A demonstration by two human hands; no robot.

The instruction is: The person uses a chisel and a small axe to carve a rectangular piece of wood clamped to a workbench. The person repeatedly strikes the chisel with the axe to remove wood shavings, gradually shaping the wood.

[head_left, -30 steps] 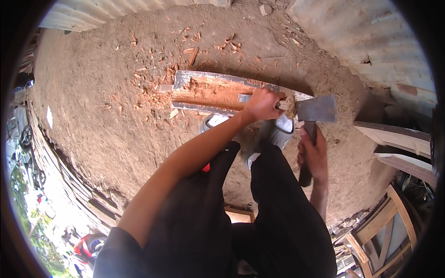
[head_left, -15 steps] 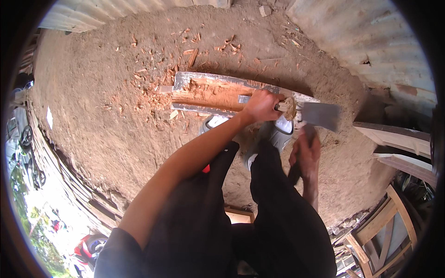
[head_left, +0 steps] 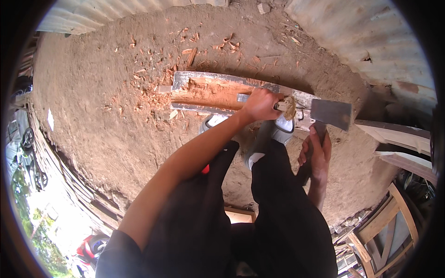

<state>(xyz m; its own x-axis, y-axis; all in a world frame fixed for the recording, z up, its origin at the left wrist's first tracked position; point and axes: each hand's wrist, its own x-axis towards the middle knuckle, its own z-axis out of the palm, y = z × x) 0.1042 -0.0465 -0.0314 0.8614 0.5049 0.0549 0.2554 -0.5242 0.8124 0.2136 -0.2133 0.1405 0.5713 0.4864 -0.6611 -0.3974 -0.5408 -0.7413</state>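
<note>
A long, slightly curved piece of wood (head_left: 208, 96) lies crosswise on the ground by my shoes, its dark outer edges worn and its hollowed middle raw orange-brown. My left hand (head_left: 263, 104) is closed around a chisel (head_left: 242, 97). The chisel's flat metal blade points left over the hollow, and its frayed handle end sticks out right of my fist. To the right, my right hand (head_left: 320, 153) grips the dark handle of a hatchet (head_left: 331, 114). The hatchet's broad, flat grey head is a short way right of the chisel handle, apart from it.
Wood chips (head_left: 227, 45) are scattered over the dirt floor beyond and left of the wood. My shoes (head_left: 282, 130) are close to its near side. Corrugated metal sheets (head_left: 361, 41) stand at the far right, with wooden frames (head_left: 387, 231) at the lower right.
My right hand and the hatchet have moved right, away from the chisel handle, and are less blurred. My left hand and the chisel stay nearly in place.
</note>
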